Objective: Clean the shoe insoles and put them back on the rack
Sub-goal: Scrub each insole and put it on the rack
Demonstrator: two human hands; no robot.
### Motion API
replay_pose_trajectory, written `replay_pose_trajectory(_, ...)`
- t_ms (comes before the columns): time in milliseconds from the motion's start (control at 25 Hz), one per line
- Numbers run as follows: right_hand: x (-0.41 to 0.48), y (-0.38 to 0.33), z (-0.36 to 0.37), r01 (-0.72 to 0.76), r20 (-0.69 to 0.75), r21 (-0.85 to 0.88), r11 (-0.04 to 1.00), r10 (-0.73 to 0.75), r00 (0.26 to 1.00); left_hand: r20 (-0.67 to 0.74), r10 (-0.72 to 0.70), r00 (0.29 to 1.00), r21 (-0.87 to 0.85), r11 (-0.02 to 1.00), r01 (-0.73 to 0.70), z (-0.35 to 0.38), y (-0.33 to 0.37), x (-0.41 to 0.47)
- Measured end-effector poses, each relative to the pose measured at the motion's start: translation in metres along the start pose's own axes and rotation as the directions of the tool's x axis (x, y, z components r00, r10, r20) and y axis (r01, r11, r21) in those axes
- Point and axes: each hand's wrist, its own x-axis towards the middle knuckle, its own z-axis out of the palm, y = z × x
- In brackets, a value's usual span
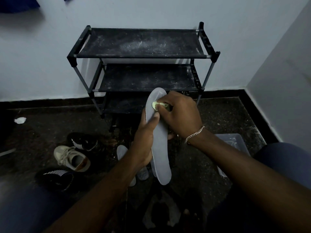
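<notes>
Cleaning is underway: the left hand (144, 140) grips the grey insole (159, 137) while the right hand (180, 113) pinches a pale sponge (157, 105) against its toe, with scrubbing heelward seemingly next.

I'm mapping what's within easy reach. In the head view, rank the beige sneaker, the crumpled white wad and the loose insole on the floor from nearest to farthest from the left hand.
From the left hand:
1. Loose insole, on the floor just left of the wrist.
2. Beige sneaker, farther left.
3. Crumpled white wad, far left on the floor.
</notes>
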Motion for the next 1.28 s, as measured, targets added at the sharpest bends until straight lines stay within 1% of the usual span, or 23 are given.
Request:
replay_pose_trajectory(80, -0.001, -0.004, 0.002, 0.034, 0.031, 0.021, 0.999, -0.035, 0.999, -0.027, 0.025, 0.999, 0.027, 0.999, -0.024, -0.001, 0.001, -0.001)
replay_pose_trajectory(160, -0.003, -0.003, 0.001, 0.055, 0.048, 0.002, 0.998, -0.055, 0.997, -0.037, 0.034, 0.999, 0.071, 0.997, -0.032, -0.004, 0.001, -0.001)
replay_pose_trajectory(280, 0.002, 0.004, -0.001, 0.015, 0.006, -0.032, 0.999, -0.015, 1.0, -0.002, 0.023, 1.0, 0.13, 0.991, -0.022, -0.005, -0.002, 0.0)
replay_pose_trajectory(360, 0.003, 0.003, -0.001, 0.0, -0.004, -0.013, 1.0, -0.001, 1.0, 0.004, 0.015, 1.0, 0.147, 0.989, -0.015, -0.004, -0.002, 0.001)
replay_pose_trajectory(520, -0.004, -0.004, 0.001, 0.065, 0.061, -0.02, 0.998, -0.063, 0.996, 0.008, 0.054, 0.999, 0.205, 0.977, -0.054, -0.008, -0.003, 0.002)
replay_pose_trajectory(600, -0.002, 0.001, -0.002, 0.04, 0.023, -0.041, 0.998, -0.039, 0.999, 0.01, 0.043, 0.999, 0.209, 0.977, -0.044, -0.009, -0.004, 0.001)
replay_pose_trajectory(680, 0.003, 0.003, -0.004, 0.004, -0.036, -0.033, 0.999, -0.006, 0.999, 0.022, 0.027, 0.999, 0.198, 0.98, -0.031, -0.008, -0.006, 0.002)
replay_pose_trajectory(720, 0.005, 0.001, -0.003, 0.005, -0.041, -0.025, 1.0, -0.006, 0.999, 0.02, 0.032, 0.999, 0.195, 0.98, -0.035, -0.008, -0.007, 0.003)
replay_pose_trajectory(880, -0.003, -0.006, 0.003, 0.062, 0.068, -0.043, 0.997, -0.059, 0.996, 0.001, 0.111, 0.994, 0.275, 0.955, -0.107, -0.013, -0.01, 0.007)
replay_pose_trajectory(960, -0.002, 0.001, -0.001, 0.051, 0.051, -0.064, 0.997, -0.048, 0.998, -0.007, 0.083, 0.997, 0.241, 0.967, -0.078, -0.012, -0.008, 0.005)
replay_pose_trajectory(1080, 0.006, 0.004, -0.004, 0.01, -0.016, -0.033, 0.999, -0.01, 1.0, 0.015, 0.048, 0.999, 0.189, 0.981, -0.05, -0.009, -0.007, 0.003)
replay_pose_trajectory(1200, 0.001, -0.003, 0.001, 0.051, 0.045, -0.009, 0.999, -0.051, 0.998, 0.002, 0.095, 0.995, 0.28, 0.956, -0.092, -0.012, -0.007, 0.005)
replay_pose_trajectory(1280, -0.004, -0.001, 0.0, 0.066, 0.08, -0.027, 0.997, -0.064, 0.995, -0.007, 0.097, 0.995, 0.28, 0.956, -0.091, -0.014, -0.006, 0.006)
